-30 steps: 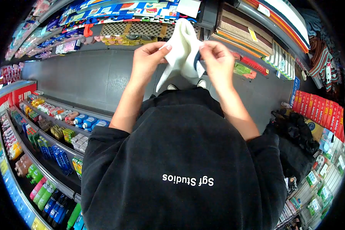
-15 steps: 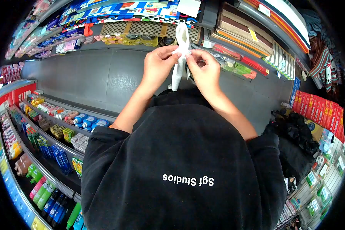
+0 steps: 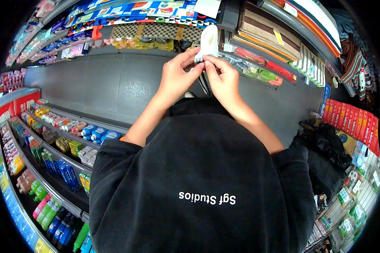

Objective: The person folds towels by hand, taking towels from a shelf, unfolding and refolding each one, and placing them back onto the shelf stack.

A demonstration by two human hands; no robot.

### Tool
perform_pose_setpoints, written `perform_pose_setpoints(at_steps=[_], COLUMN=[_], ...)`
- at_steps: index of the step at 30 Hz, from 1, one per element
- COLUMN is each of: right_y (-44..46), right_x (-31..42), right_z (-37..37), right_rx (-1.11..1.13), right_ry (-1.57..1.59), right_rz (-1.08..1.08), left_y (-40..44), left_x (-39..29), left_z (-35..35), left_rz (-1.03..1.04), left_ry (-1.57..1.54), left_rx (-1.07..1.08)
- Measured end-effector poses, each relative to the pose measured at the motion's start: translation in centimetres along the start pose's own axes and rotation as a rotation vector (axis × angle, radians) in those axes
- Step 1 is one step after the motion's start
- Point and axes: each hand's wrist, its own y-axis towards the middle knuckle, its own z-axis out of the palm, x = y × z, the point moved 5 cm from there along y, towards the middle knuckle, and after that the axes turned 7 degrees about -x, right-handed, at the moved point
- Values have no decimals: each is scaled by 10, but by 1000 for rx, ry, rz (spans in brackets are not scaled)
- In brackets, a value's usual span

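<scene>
From my remote feed, I logged left hand and right hand nearly meeting, fingertips pinching the near end of a white cloth. Most of it extended beyond them. Grey floor lay below.

The white item looks like matt cloth, the shirt matt fabric, the floor smooth, faintly glossy.

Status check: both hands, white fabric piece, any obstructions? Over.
Left hand and right hand close together, both pinching near end of soft white fabric piece. Wider part extends beyond hands. Nothing visibly blocking them.
</scene>
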Motion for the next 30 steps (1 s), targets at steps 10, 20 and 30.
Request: perform_pose_setpoints(at_steps=[10, 20, 30], right_y=[33, 45, 42], right_x=[-2, -1, -7], right_z=[-40, -54, -53], right_rx=[123, 432, 555], right_ry=[-199, -533, -358], right_rz=[-137, -369, -281], left_y=[-2, -8, -12], left_x=[-15, -29, -28], left_z=[-14, -25, -28], left_rz=[74, 246, 250], left_ry=[136, 135, 48], left_rx=[-80, -16, 54])
